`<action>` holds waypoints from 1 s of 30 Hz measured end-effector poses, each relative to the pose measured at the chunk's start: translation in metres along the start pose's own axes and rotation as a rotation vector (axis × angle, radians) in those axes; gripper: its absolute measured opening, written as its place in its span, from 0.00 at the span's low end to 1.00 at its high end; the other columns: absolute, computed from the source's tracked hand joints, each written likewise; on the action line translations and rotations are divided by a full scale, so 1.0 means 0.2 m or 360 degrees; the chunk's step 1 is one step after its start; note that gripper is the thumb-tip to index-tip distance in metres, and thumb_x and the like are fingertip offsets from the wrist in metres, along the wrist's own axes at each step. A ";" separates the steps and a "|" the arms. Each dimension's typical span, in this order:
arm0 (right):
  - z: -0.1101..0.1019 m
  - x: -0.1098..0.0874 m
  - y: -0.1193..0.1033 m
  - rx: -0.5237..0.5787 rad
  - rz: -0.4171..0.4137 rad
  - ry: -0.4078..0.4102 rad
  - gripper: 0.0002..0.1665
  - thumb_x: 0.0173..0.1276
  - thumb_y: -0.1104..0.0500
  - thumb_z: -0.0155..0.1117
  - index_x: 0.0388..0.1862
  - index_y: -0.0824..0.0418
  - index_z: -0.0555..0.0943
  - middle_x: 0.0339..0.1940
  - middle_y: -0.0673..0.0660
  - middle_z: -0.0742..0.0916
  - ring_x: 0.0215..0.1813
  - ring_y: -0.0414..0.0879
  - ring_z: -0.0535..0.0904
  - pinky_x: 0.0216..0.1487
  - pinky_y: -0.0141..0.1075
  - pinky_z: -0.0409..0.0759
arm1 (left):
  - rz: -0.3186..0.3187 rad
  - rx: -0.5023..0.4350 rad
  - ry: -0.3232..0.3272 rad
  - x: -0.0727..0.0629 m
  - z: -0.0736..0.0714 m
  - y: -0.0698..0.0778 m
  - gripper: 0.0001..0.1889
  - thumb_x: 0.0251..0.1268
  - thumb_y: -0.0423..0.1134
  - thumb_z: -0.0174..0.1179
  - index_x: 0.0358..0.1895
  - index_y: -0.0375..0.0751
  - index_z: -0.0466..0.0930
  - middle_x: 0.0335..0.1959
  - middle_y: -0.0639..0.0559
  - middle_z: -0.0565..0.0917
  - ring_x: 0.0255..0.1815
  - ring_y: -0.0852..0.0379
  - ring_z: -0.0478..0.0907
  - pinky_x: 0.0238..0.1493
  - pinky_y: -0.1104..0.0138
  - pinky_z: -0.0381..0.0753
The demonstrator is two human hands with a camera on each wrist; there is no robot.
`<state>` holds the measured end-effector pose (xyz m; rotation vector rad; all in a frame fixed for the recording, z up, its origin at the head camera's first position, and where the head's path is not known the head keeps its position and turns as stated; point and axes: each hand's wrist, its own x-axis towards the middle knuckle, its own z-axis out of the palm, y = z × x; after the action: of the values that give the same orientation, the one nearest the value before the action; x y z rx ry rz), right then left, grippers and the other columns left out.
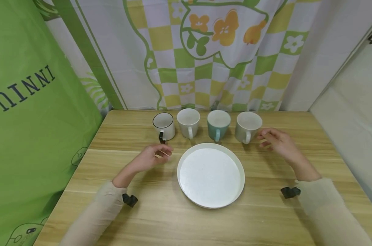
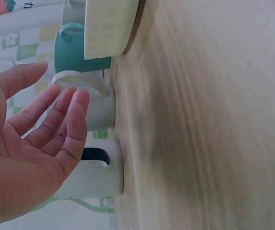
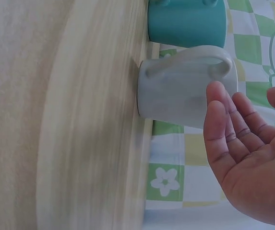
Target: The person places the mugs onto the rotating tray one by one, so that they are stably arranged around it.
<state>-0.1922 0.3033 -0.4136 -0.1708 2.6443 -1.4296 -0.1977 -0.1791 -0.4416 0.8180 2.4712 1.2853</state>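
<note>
Along the back of the table stands a row of mugs: a white mug with a black rim and handle (image 1: 168, 132), a white mug (image 1: 186, 127), a teal mug (image 1: 215, 130) and a grey-white mug (image 1: 242, 132) at the right. All are upright, handles facing me. In front of them lies a round white tray (image 1: 209, 177). My left hand (image 1: 150, 157), fingers loosely bent and holding nothing, hovers left of the tray, just before the black-handled mug. Beside the grey-white mug is my right hand (image 1: 278, 140), its fingers relaxed and near the mug's right side; contact cannot be told.
The wooden table (image 1: 112, 218) ends at the back against a patterned curtain (image 1: 204, 75). A green cloth (image 1: 35, 130) hangs along the left side. To the right is a pale wall or sheet (image 1: 355, 102). Each wrist carries a small black device (image 1: 290, 192).
</note>
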 end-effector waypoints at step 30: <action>0.09 0.03 0.01 0.0365 0.0079 -0.0089 0.27 0.82 0.47 0.46 0.63 0.69 0.71 0.43 0.37 0.85 0.42 0.38 0.85 0.40 0.37 0.85 | -0.0033 -0.0215 -0.0147 0.00 0.09 -0.03 0.25 0.65 0.27 0.64 0.64 0.28 0.72 0.56 0.31 0.81 0.53 0.39 0.84 0.49 0.69 0.84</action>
<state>-0.1951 0.2898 -0.4254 -0.1188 2.3997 -1.6704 -0.1917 -0.1700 -0.4579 0.7974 2.2876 1.3588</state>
